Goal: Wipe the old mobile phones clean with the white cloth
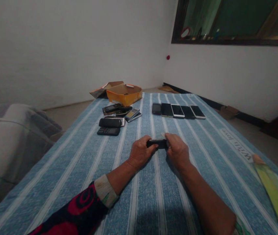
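A dark mobile phone (160, 144) is held level over the middle of the striped tablecloth (126, 182). My left hand (141, 150) is closed on its left end, with the thumb along the near side. At the other end, my right hand (178, 150) grips the phone too, and a small whitish scrap (162, 134) shows by its fingers, perhaps a cloth or tissue. Fingers hide both ends of the phone. Beyond the hands to the right lies a row of several smartphones (177, 111). To the left is a loose pile of older phones (112, 107), with a keypad phone (108, 131) nearest.
An open yellow cardboard box (124, 98) stands at the far left end of the table, its flap or lid beside it. A yellow-green plastic-wrapped item (273, 195) lies along the right edge. Left of the table is a cloth-covered seat (14, 143).
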### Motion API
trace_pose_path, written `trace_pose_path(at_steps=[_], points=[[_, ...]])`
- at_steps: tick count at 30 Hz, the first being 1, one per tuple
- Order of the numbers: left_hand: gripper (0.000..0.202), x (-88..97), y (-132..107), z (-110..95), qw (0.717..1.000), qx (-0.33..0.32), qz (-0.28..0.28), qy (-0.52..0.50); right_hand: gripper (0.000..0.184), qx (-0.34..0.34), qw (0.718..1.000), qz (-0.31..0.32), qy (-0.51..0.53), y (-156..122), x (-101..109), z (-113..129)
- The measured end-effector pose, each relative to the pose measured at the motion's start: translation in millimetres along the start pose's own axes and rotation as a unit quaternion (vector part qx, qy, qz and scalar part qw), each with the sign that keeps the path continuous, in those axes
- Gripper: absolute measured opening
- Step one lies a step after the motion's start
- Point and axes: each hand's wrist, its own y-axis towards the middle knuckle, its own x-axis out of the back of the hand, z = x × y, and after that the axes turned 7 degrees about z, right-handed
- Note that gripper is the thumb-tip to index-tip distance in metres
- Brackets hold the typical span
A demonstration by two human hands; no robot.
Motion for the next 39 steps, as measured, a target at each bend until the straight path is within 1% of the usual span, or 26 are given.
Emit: trace_pose_path(at_steps=[4,7,11,15,18,21,26,32,35,39], points=[[0.014,-0.2,0.0,1.8,1.000,-0.003,0.006,0.023,0.038,0.001,1.000,-0.003,-0.018,0.2,-3.2,-5.5],[0.016,-2.4,-0.1,4.2,0.998,-0.031,0.006,0.049,0.035,0.023,0.999,0.004,-0.041,-0.3,-5.7,-4.6],[0.029,-4.4,-1.0,4.4,0.993,-0.078,0.011,0.089,0.030,0.054,0.996,0.005,-0.066,0.0,-10.1,3.1],[0.026,-1.1,-1.8,-1.2,0.991,-0.087,0.032,0.094,0.023,0.085,0.993,0.013,-0.082,1.2,-14.4,15.8],[0.021,2.0,-1.9,-4.6,0.992,-0.091,0.041,0.080,0.024,0.095,0.992,0.018,-0.083,1.9,-14.9,22.4],[0.016,2.0,-1.8,-3.8,0.992,-0.091,0.038,0.079,0.026,0.089,0.993,0.025,-0.076,1.5,-13.2,21.9],[0.022,-2.8,-0.9,1.9,0.992,-0.079,0.023,0.091,0.030,0.053,0.995,0.005,-0.085,-0.1,-11.0,9.9],[0.023,-1.9,-0.9,2.7,0.992,-0.067,0.017,0.102,0.028,0.065,0.996,-0.002,-0.061,0.6,-9.4,2.6],[0.019,-0.1,-1.3,1.6,0.993,-0.059,0.018,0.100,0.033,0.072,0.997,-0.016,-0.029,0.8,-8.6,0.8],[0.016,0.6,-1.5,-0.1,0.993,-0.046,0.022,0.103,0.042,0.039,0.999,-0.017,-0.004,-0.3,-9.2,-2.6]])
